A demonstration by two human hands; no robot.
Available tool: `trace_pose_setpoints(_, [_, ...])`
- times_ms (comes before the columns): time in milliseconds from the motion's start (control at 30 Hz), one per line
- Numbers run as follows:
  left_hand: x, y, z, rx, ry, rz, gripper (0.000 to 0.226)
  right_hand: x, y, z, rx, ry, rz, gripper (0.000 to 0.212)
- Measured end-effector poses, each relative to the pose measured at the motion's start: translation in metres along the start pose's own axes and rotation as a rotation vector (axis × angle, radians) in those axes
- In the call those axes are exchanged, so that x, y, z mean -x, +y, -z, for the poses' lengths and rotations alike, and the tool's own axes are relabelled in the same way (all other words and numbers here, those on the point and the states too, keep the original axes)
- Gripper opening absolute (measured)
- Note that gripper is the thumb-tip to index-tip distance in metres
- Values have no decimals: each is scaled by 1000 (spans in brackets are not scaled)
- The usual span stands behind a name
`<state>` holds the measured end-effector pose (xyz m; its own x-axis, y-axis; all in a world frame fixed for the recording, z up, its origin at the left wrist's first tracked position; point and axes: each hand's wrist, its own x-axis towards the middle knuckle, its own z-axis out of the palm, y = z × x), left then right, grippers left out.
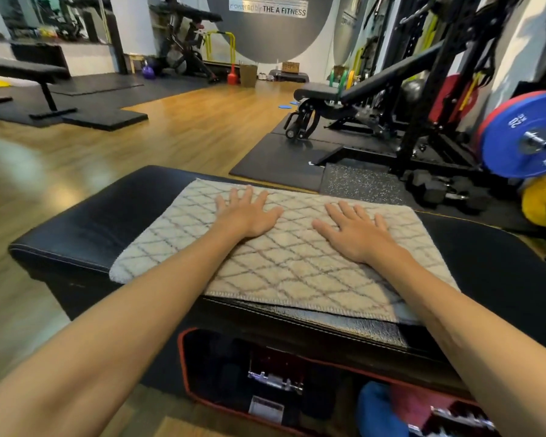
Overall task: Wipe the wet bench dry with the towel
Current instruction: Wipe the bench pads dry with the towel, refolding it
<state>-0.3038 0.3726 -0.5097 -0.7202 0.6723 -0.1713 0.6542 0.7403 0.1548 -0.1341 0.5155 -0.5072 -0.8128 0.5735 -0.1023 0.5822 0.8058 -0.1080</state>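
A black padded bench (85, 222) runs across the middle of the head view. A beige towel (284, 263) with a grey diamond pattern lies spread flat over its middle, reaching from the far edge to the near edge. My left hand (249, 212) rests palm down on the towel's far left part, fingers spread. Flat on the towel's right part lies my right hand (353, 228), fingers also apart. Neither hand grips the cloth. A shiny strip of bench shows just below the towel's near hem.
Under the bench sits an open red-trimmed storage compartment (265, 373) with metal parts. An incline bench (360, 89) and a rack with a blue weight plate (524, 137) stand to the right. Dumbbells (435, 190) lie on black mats. Wooden floor stretches to the left.
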Motion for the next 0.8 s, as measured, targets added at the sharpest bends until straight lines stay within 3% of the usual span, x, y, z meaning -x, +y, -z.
trace_pose_setpoints(100, [-8, 16, 10, -138, -14, -130, 80, 3, 31, 5, -9, -3, -4, 78])
trace_pose_setpoints(200, [-30, -11, 36, -200, 126, -301, 73, -1, 38, 4, -14, 13, 23, 79])
trace_pose_setpoints(300, [-44, -41, 24, -221, 252, -355, 58, -5, 40, -3, -15, 27, 20, 80])
trace_pose_setpoints(433, [-47, -44, 11, -92, 211, -348, 56, -3, 40, -6, -24, 43, 12, 80])
trace_pose_setpoints(800, [7, -42, 1, -20, 113, -128, 69, 36, 35, 3, -25, -90, 90, 77])
